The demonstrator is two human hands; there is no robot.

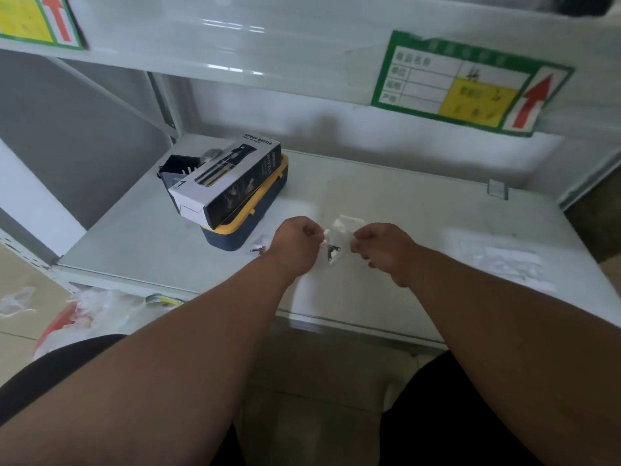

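Small clear plastic bag (338, 229) held between both hands, just above the front half of the white metal shelf (386, 196). Left hand (295, 242) pinches the bag's left edge, fingers curled in. Right hand (383, 252) pinches the right edge, fingers likewise curled. The two hands sit close together with the bag stretched between them. Small dark metal pieces (332, 251) hang in the lower part of the bag; kind not readable at this blur.

On the shelf, just left of the left hand: another small metal piece (258, 249), seemingly in its own clear wrap. Behind it a blue case with yellow lid (250, 227), and lying across the lid a carton printed SPRAY BOTTLE (228, 181), tilted, one end toward the camera. Right side of shelf: a flat heap of clear bags (504, 260), well apart from the hands. Green-bordered label with red arrow (470, 85) on the shelf edge above
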